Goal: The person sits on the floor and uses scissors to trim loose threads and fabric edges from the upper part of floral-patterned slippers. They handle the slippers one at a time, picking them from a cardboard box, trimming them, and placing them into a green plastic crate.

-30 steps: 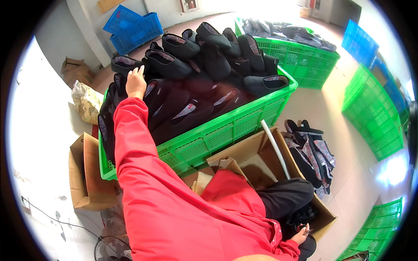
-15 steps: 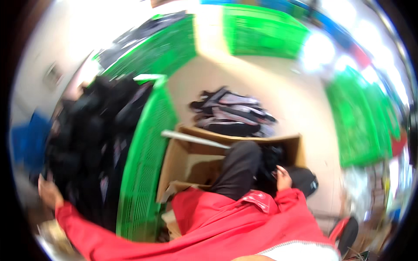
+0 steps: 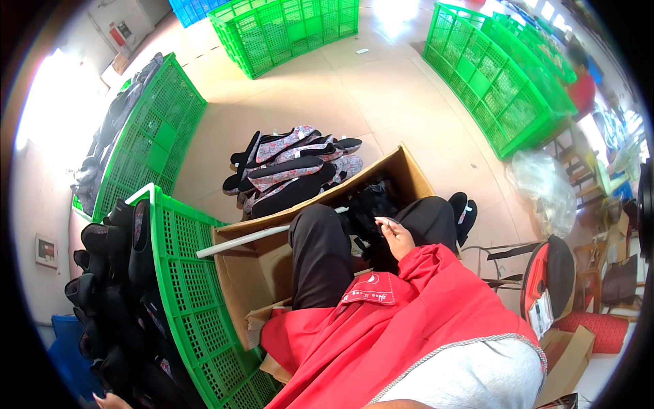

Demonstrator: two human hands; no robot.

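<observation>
My left hand (image 3: 111, 401) shows only in part at the lower left edge, beside the black shoes (image 3: 112, 307) heaped in a green crate (image 3: 194, 300). Its visible fingers are stretched out and hold nothing that I can see. Above my lap, my right hand (image 3: 396, 238) has its fingers drawn together; a small pale glint shows at the tips, too small to name. Just beyond it is a crumpled black bundle (image 3: 371, 204) in a cardboard box (image 3: 409, 170) around my knees. A white rod (image 3: 238, 240) lies across the box.
Black slipper-like pieces with flowered lining (image 3: 293, 167) lie piled on the floor beyond the box. Green crates stand at the far left (image 3: 146, 136), back (image 3: 286, 31) and right (image 3: 497, 82). A clear plastic bag (image 3: 541, 191) and a red-and-black chair (image 3: 545, 279) are on my right.
The view has swung left to right, so the box, pile and crates appear shifted left. My left hand has dropped to the picture's lower edge; my right hand stays over my lap.
</observation>
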